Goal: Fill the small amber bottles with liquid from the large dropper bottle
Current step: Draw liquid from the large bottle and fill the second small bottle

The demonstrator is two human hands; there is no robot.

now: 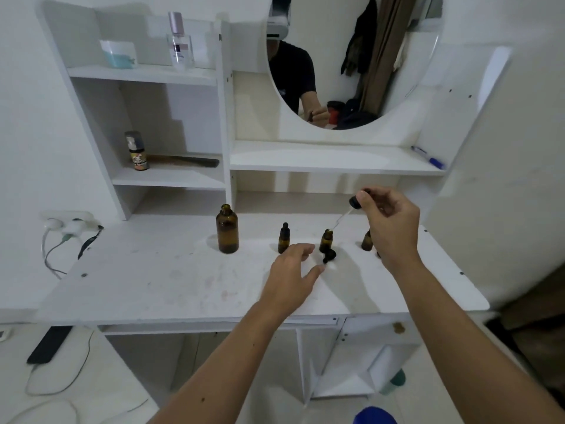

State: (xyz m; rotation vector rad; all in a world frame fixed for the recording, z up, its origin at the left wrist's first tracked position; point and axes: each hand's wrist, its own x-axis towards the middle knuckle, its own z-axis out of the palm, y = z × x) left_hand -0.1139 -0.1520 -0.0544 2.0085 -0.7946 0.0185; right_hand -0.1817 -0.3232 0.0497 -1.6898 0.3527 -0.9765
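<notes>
Right hand (389, 221) fingers pinch dropper (351, 209), tip at open small amber bottle (326, 240) mouth. Left hand (290, 270) fingers spread, hovering at bottle's 7 o'clock over worktop (153, 276).

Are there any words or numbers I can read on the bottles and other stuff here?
None can be read.
Small bottle on the shelf: colourful picture label, words too blurred.
Clear spray bottle: dark label, too small.
Blue pen: print unreadable.
Amber bottles, such as the large one: no labels visible.
</notes>
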